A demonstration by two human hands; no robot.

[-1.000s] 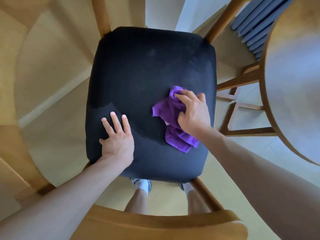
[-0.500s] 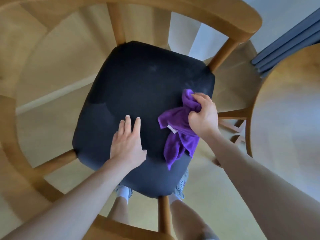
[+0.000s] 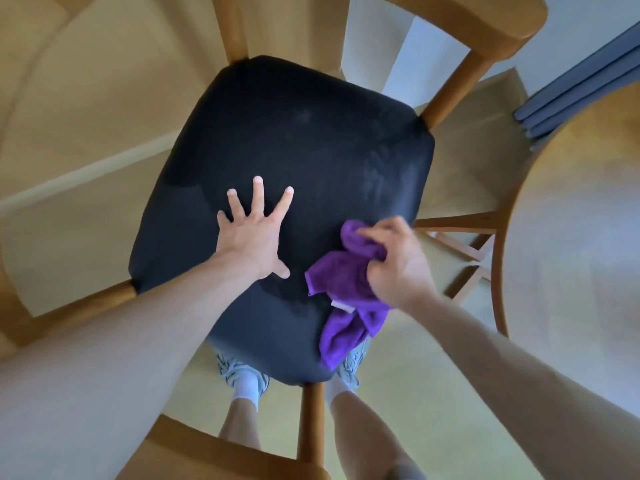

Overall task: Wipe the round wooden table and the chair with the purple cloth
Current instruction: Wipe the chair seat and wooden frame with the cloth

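A wooden chair with a black padded seat (image 3: 294,150) fills the middle of the head view. My left hand (image 3: 254,233) lies flat on the near part of the seat with its fingers spread. My right hand (image 3: 394,261) grips a bunched purple cloth (image 3: 346,299) at the seat's near right edge, and the cloth's loose end hangs over that edge. The round wooden table (image 3: 571,237) shows at the right side of the view.
The chair's curved wooden backrest (image 3: 485,19) arcs across the top right and its rail (image 3: 225,459) crosses the bottom. My legs and pale shoes (image 3: 242,375) stand under the seat on a yellowish floor. Grey slats (image 3: 581,88) sit behind the table.
My right hand has pulled the cloth back along the seat's right edge toward me. My left hand has spread its fingers wide. The view has shifted over the chair.
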